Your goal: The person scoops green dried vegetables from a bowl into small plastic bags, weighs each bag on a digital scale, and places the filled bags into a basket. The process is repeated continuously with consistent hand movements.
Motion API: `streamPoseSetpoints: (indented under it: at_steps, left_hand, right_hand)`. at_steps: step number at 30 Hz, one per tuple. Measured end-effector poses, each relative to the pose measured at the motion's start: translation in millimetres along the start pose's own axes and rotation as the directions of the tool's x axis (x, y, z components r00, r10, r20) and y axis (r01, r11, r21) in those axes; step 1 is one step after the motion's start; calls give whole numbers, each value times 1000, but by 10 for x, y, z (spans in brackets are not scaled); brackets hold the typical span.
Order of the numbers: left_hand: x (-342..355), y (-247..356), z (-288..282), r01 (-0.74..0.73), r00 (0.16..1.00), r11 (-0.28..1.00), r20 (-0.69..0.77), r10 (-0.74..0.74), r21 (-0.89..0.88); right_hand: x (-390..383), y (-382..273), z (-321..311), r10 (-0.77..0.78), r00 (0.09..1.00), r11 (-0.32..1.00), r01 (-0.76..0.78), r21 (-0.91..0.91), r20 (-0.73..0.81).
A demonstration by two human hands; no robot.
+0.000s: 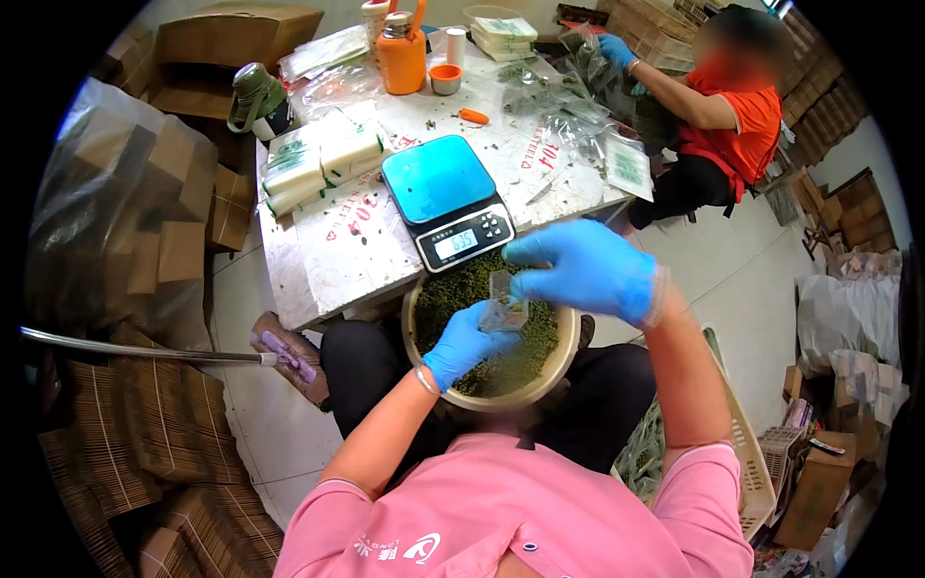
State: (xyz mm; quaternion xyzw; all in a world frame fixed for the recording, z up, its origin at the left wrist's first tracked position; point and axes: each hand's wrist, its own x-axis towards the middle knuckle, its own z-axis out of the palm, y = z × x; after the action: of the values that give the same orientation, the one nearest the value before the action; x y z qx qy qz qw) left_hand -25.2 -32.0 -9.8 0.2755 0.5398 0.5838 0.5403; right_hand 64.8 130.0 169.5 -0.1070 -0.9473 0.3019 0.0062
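Note:
A clear plastic bag (505,314) is gripped in my blue-gloved left hand (469,345), closed on its side above a round pale basin (536,392). Small green peppercorn-like berries (453,301) fill the basin between my knees. My right hand (590,271), also gloved in blue, hovers just right of the bag's mouth. Its thumb and fingers are apart, the thumb close to the bag's edge; nothing shows between them. Just beyond the basin, on the table's near edge, is a digital scale (438,178) with a bare blue plate and a lit display.
Stacks of packaging bags (323,154), an orange flask (401,53), an orange cup (445,79) and a green bottle (258,101) occupy the table (308,279). A co-worker in orange (747,116) handles bags at the right. Cardboard stacks (145,424) and a crate (747,462) flank me.

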Motion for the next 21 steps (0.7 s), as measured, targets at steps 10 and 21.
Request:
streamPoseSetpoints:
  at_steps: [10,21]
  left_hand:
    - [34,148,393,-372,920,927,-114,376,50]
    - [285,271,499,-337,941,932,70,330,136]
  right_hand:
    - [-410,119,225,64,959,994,-39,-98,274]
    - [-439,339,383,202,979,944,-187,-270,29]
